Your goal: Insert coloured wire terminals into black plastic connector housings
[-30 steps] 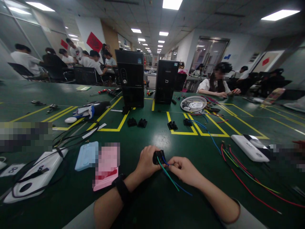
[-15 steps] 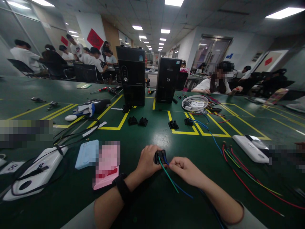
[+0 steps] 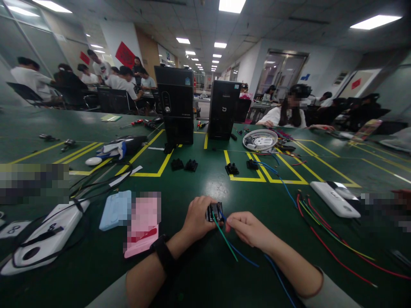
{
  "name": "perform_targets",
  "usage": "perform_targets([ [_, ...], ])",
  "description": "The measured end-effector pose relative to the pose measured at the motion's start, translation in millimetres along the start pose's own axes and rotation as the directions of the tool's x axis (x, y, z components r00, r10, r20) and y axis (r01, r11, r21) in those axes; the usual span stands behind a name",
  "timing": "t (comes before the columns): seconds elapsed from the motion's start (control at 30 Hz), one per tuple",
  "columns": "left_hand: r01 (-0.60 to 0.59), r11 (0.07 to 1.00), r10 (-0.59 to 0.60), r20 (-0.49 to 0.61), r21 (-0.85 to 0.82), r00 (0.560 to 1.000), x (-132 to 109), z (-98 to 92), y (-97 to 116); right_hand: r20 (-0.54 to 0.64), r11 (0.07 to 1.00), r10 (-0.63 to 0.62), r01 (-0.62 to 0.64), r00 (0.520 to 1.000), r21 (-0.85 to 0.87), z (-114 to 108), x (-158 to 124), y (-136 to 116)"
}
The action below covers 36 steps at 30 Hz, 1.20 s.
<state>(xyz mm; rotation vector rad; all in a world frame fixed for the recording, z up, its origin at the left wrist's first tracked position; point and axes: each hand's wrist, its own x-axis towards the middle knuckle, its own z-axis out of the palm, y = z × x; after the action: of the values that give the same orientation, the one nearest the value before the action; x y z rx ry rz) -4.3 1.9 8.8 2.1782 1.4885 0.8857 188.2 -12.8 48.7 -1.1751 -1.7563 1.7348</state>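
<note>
My left hand (image 3: 199,216) is closed around a black terminal block (image 3: 214,211), holding it above the green tabletop. A green wire (image 3: 224,236) and a blue wire (image 3: 242,250) run out of the block towards me. My right hand (image 3: 245,229) is just right of the block, its thumb and index finger pinched together near the blue wire; what lies between the fingertips is hidden. Another blue wire (image 3: 278,273) comes out from under my right wrist and runs down to the lower edge.
More black blocks (image 3: 191,165) lie ahead near yellow tape. Loose red wires (image 3: 334,254) and a white device (image 3: 334,199) are at right. Blue (image 3: 112,211) and pink (image 3: 144,244) cases lie at left. Two black computer towers (image 3: 175,107) stand behind; a person (image 3: 282,115) sits across.
My right fingertips have shifted slightly down and away from the block. The left hand still holds the block; the whole view has shifted a little.
</note>
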Motion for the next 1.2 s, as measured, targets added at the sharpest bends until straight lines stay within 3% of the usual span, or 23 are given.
perform_targets([
  [0.2, 0.005, 1.000, -0.005, 0.009, -0.009, 1.000, -0.1, -0.8, 2.1, 0.054, 0.985, 0.092, -0.083, 0.994, -0.150, -3.7, 2.3, 4.8],
  [0.33, 0.007, 1.000, -0.007, 0.016, -0.011, 1.000, -0.2, -1.0, 2.2, 0.023, 0.955, 0.011, -0.003, 1.000, -0.297, -6.1, 2.7, 5.6],
  [0.47, -0.004, 1.000, 0.004, 0.003, -0.010, 1.000, -0.3, -0.6, 1.5, 0.037, 0.985, 0.050, -0.043, 0.998, -0.168, -3.0, 0.3, 1.0],
  [0.6, -0.010, 1.000, 0.010, 0.002, -0.003, 1.000, 0.0, -0.4, 1.8, 0.019, 0.996, 0.000, 0.001, 1.000, -0.089, -0.2, -2.0, -3.1],
  [0.7, -0.004, 1.000, 0.004, 0.006, -0.004, 1.000, 0.0, -0.9, 2.5, 0.047, 0.979, 0.015, -0.005, 0.999, -0.203, -1.3, -1.4, -0.9],
  [0.87, -0.005, 1.000, 0.005, 0.010, -0.014, 1.000, -0.9, -1.4, 2.6, 0.030, 0.873, -0.114, 0.115, 0.993, -0.474, -3.3, 0.9, 5.4],
  [1.1, 0.007, 1.000, -0.007, 0.011, -0.014, 1.000, -0.2, -0.5, 2.2, -0.024, 0.959, -0.041, 0.033, 0.999, -0.280, 0.5, -3.3, -2.2],
  [1.2, 0.013, 1.000, -0.012, 0.014, -0.016, 1.000, -0.1, -1.5, 2.6, -0.041, 0.957, -0.043, 0.029, 0.998, -0.288, 2.6, -2.7, -0.7],
])
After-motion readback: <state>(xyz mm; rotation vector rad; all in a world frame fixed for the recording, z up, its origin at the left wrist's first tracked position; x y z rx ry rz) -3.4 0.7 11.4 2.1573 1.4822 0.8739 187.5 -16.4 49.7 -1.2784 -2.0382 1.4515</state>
